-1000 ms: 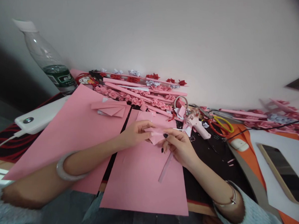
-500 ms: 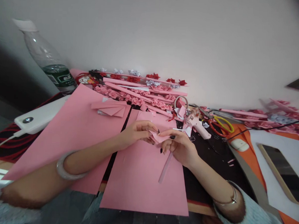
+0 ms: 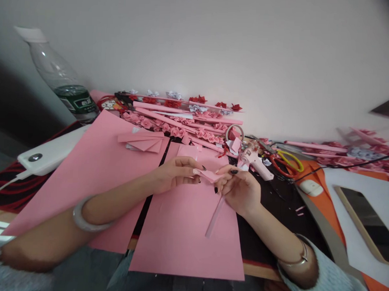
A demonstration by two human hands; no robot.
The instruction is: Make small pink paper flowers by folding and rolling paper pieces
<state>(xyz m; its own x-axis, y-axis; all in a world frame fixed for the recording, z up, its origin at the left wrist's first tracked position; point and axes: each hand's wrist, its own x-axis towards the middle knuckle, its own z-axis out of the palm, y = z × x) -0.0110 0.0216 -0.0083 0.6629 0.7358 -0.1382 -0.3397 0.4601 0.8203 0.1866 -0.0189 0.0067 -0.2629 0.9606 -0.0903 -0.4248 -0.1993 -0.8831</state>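
Now, your left grip (image 3: 176, 175) closed, pinching folded paper (image 3: 209, 176) by one side; right grip (image 3: 244, 191) closed on opposite side. Paper sits above large pink sheet (image 3: 189, 236). Align edges before creasing; press lightly, brace with left, avoid crumpling corners so folds look crisp.

The folded piece (image 3: 209, 176) and the large sheet (image 3: 189, 236) beneath it are of smooth, matt pink paper. The bottle (image 3: 52, 62) presents as clear, glossy plastic, the power bank (image 3: 55, 151) and glue gun (image 3: 260, 167) as smooth hard plastic, the phone screen (image 3: 368, 217) as dark and glossy. The sleeve (image 3: 333, 272) is rough knitted cloth, the right-wrist bangle (image 3: 302, 259) shiny metal, the table edge (image 3: 261, 271) apparently wood.
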